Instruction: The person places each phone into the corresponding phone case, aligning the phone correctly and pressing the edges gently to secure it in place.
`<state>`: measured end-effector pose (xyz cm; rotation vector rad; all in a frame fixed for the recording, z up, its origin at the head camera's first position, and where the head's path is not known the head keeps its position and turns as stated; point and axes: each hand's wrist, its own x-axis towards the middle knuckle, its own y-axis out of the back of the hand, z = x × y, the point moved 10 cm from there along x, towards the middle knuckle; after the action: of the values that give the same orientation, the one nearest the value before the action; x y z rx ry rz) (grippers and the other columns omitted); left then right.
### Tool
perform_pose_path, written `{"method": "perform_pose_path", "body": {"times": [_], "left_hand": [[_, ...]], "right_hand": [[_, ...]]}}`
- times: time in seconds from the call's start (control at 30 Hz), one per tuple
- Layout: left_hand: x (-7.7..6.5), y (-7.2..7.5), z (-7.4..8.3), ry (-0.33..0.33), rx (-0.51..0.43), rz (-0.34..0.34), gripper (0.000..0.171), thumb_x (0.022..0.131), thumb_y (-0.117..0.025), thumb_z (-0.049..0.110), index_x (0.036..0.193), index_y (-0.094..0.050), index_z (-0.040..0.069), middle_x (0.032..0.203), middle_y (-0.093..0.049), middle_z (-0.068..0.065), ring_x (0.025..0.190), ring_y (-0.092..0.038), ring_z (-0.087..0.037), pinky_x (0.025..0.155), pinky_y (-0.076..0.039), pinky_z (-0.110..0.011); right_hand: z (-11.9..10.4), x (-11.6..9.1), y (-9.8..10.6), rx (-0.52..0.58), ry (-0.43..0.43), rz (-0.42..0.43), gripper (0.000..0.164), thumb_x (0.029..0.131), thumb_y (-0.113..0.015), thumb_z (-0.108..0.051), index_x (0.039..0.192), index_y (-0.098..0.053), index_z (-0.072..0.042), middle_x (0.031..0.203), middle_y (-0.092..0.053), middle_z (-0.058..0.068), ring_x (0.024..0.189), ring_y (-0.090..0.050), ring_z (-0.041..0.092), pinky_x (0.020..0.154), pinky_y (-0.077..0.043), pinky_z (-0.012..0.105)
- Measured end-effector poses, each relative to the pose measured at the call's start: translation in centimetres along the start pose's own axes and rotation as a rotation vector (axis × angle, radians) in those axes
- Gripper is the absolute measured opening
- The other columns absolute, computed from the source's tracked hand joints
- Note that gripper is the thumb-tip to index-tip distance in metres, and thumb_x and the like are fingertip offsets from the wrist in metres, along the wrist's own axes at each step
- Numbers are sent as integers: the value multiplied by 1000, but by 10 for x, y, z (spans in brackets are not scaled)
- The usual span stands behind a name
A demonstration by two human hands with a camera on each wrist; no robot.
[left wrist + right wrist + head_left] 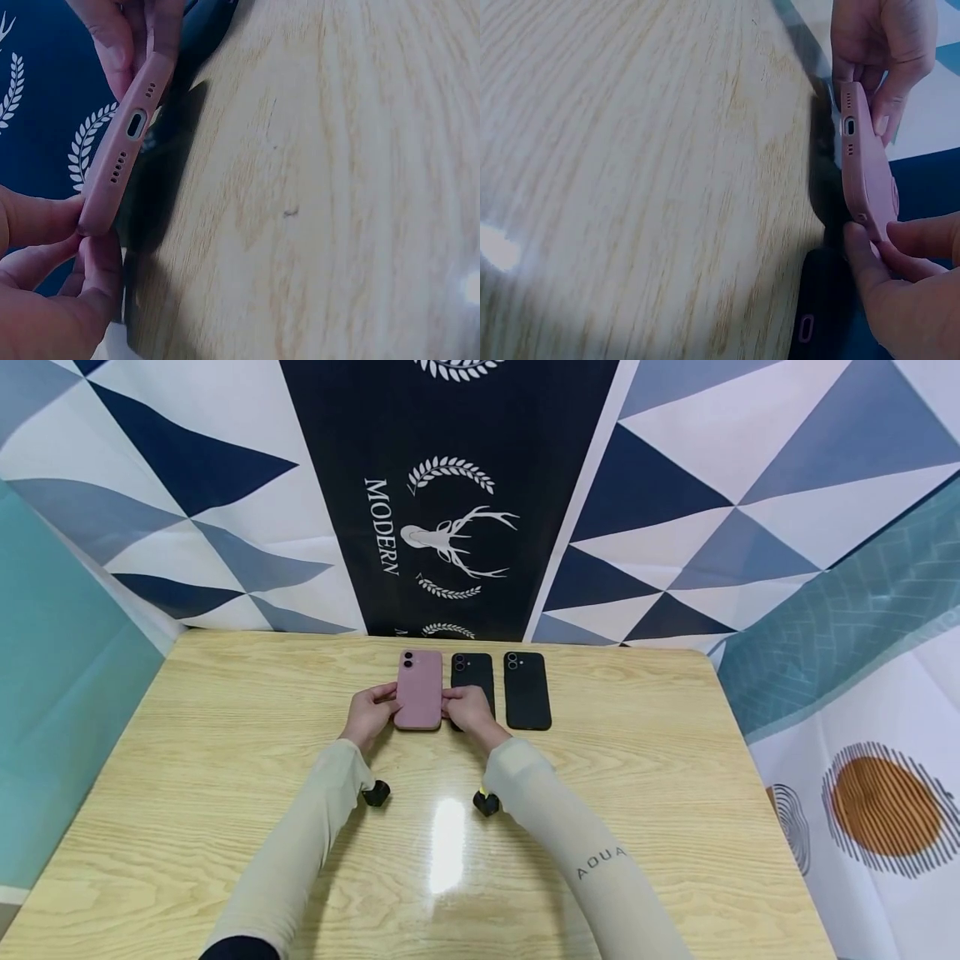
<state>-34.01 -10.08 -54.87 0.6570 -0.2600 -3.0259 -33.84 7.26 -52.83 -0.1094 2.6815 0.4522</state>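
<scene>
A phone in a pink case (419,691) lies between my two hands, camera lenses facing up. My left hand (370,714) pinches its left edge, thumb on top and fingers beneath. On the opposite edge, my right hand (467,706) pinches it the same way. In the left wrist view the pink phone (124,150) shows its charging port, with a dark shadow below; it looks slightly raised off the wood. A black phone (472,670) is partly covered by my right hand. Beside it to the right lies another black phone (527,691).
The wooden table (637,827) runs up to a patterned wall covering (450,435) just behind the phones. Small black objects (377,793) sit at both wrists. A bright reflection shows on the near tabletop.
</scene>
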Motion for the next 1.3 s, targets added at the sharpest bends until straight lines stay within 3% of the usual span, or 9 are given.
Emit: {"method": "perform_pose_path", "body": {"times": [0.13, 0.23, 0.4, 0.67, 0.8, 0.9, 1.07, 1.17, 1.3], "left_hand": [[0, 0, 1, -4, 26, -4, 44, 91, -54, 0, 135, -48, 1, 133, -53, -16, 122, -50, -22, 96, -48, -25], [0, 0, 1, -11, 54, -6, 43, 91, -53, 0, 134, -48, 0, 133, -53, -18, 122, -50, -23, 95, -49, -24], [0, -1, 3, -17, 101, -5, 42, 92, -54, 1, 134, -49, -1, 131, -54, -18, 122, -51, -25, 99, -47, -31], [1, 0, 14, -63, 211, 37, 40, 90, -55, 3, 129, -53, -3, 125, -58, -20, 117, -54, -27, 99, -47, -34], [2, 0, 15, -62, 231, 40, 40, 90, -55, 3, 129, -53, -3, 125, -58, -20, 117, -54, -27, 100, -46, -34], [2, 0, 16, -57, 235, 35, 40, 91, -54, 3, 130, -52, -3, 125, -57, -20, 118, -53, -27, 100, -46, -34], [1, 0, 13, -40, 254, 34, 40, 91, -54, 3, 131, -52, -1, 124, -57, -18, 116, -52, -26, 100, -45, -34], [1, 0, 11, -32, 263, 31, 40, 91, -53, 3, 131, -51, -1, 124, -56, -17, 115, -52, -25, 100, -45, -34], [0, -2, 9, -28, 274, 19, 42, 91, -53, 2, 132, -49, -3, 123, -56, -20, 114, -52, -26, 98, -47, -34]], "right_hand": [[-2, 0, -1, -55, 0, 11, 29, 92, -54, -7, 119, -62, 1, 117, -64, 14, 103, -65, 22, 83, -55, 25], [-6, 1, 0, -169, 14, 43, 27, 90, -56, -8, 114, -67, -2, 116, -66, 10, 103, -63, 19, 73, -51, 20], [-14, 1, 0, -316, 21, 82, 27, 86, -56, -3, 110, -69, -5, 111, -69, 9, 78, -61, 16, 51, -41, 18], [-21, 2, 4, -328, -21, 137, 27, 85, -55, 1, 106, -72, -6, 106, -70, 10, 57, -53, 11, 41, -38, 18], [-21, 3, 3, -342, -40, 142, 25, 87, -54, -1, 103, -73, -6, 104, -71, 10, 59, -54, 12, 42, -38, 18], [-24, 2, 5, -362, -37, 166, 20, 86, -55, -2, 89, -75, -6, 91, -71, 6, 61, -51, 11, 43, -37, 17], [-25, 3, 2, -422, -38, 161, 38, 83, -51, 2, 47, -47, -10, 47, -39, -3, 41, -28, 9, 36, -22, 19], [-24, 4, -2, -448, -34, 148, 46, 82, -48, 4, 42, -33, -14, 40, -24, -4, 37, -19, 9, 35, -16, 20], [-21, 4, -6, -440, -31, 135, 45, 83, -49, 3, 44, -33, -14, 41, -28, -4, 36, -26, 9, 33, -21, 20]]}}
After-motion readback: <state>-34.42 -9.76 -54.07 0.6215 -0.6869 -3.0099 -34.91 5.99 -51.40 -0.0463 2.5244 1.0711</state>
